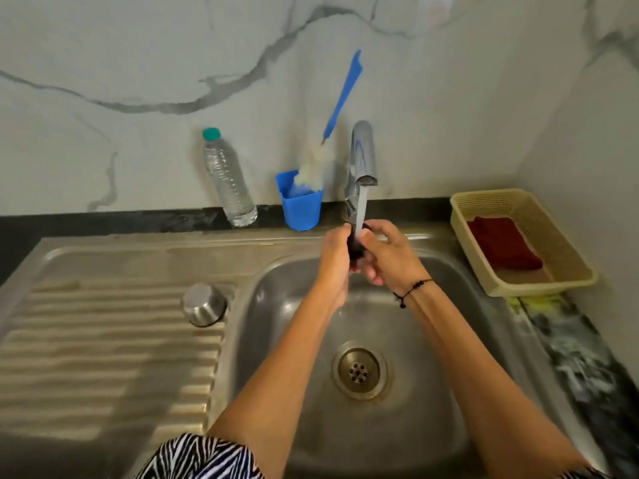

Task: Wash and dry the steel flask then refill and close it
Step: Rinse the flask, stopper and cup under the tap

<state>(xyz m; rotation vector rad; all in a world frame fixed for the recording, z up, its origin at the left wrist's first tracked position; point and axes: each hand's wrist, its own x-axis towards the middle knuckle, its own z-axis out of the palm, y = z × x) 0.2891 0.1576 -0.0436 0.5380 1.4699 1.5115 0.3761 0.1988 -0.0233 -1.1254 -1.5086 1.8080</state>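
Under the tap (362, 157) stream: both hands, left hand (334, 252) and right hand (387, 252), grip a small dark flask part (356, 248). Steel flask (204, 304) left of tap, on drainboard. Best to rotate the part, rinsing all sides.

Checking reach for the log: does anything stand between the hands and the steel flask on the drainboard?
Nothing visible does: the steel flask stands alone on the drainboard. But the left hand and right hand both grip a small dark object under the tap.

bare forearms, black beaded wrist cord (411, 288), zebra-striped garment (197, 458)
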